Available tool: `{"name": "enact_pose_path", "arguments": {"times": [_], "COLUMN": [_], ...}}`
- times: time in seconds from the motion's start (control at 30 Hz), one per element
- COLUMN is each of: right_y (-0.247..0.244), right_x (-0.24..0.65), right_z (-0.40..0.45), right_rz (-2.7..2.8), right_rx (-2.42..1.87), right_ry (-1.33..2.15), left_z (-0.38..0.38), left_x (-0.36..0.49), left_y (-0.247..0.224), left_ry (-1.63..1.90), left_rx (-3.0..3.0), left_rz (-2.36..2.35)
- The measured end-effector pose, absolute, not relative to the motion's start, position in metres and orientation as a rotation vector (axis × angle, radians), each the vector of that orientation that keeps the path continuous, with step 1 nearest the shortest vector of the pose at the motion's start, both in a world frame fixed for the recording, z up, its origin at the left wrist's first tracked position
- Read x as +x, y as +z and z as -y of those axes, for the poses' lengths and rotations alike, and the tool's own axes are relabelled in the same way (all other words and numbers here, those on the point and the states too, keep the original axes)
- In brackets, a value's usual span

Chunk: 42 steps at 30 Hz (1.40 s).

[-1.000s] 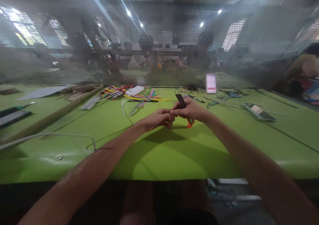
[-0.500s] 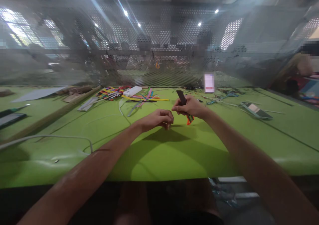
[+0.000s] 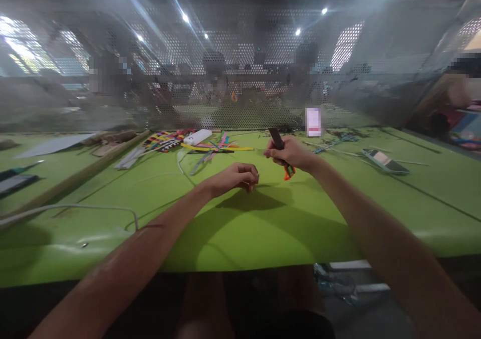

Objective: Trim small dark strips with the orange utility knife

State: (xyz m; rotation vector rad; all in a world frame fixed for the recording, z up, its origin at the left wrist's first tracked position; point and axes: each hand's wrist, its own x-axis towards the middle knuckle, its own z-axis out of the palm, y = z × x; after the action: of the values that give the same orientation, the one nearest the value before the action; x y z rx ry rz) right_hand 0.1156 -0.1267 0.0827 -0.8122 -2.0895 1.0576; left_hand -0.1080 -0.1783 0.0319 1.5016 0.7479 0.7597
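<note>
My right hand (image 3: 291,151) is closed around a flat dark brown strip (image 3: 276,137), which stands up above the fingers. Below the same hand pokes a small orange and green patterned end (image 3: 289,172); whether it belongs to the strip is hidden by the palm. To its left, my left hand (image 3: 244,176) hovers low over the green tabletop (image 3: 259,239), fingers curled and pinched. What those fingers hold, if anything, is too small to name. A gap separates the two hands.
Behind my left hand lie crossed coloured strips (image 3: 218,147), a white power-bank-like block (image 3: 198,137) and a multicoloured woven piece (image 3: 165,141). A phone (image 3: 385,161) lies right; a bamboo pole (image 3: 82,171) and white cable (image 3: 75,205) run left. A perforated screen (image 3: 248,98) stands behind.
My right hand has moved slightly up and away from my left hand, with the dark strip still in it. My left hand stays nearly where it was, fingers still curled.
</note>
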Motion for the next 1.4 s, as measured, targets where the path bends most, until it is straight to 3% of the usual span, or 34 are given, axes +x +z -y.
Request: {"name": "enact_pose_path", "arguments": {"times": [0.63,0.87,1.4], "right_y": [0.088,0.082,0.075], "right_x": [0.133,0.122,0.107], "right_z": [0.116,0.125,0.128], "right_rz": [1.898,2.148,2.009], "right_rx": [-0.840,-0.709,-0.821], "right_ry": [1.064,1.340,1.013], "left_z": [0.170,0.173,0.177], "left_x": [-0.113,-0.111,-0.111], "left_y": [0.024,0.028,0.035], "left_ry": [0.731,0.785,0.801], "left_rx": [1.539,1.515,1.566], "left_rz": [-0.807,-0.801,-0.754]}}
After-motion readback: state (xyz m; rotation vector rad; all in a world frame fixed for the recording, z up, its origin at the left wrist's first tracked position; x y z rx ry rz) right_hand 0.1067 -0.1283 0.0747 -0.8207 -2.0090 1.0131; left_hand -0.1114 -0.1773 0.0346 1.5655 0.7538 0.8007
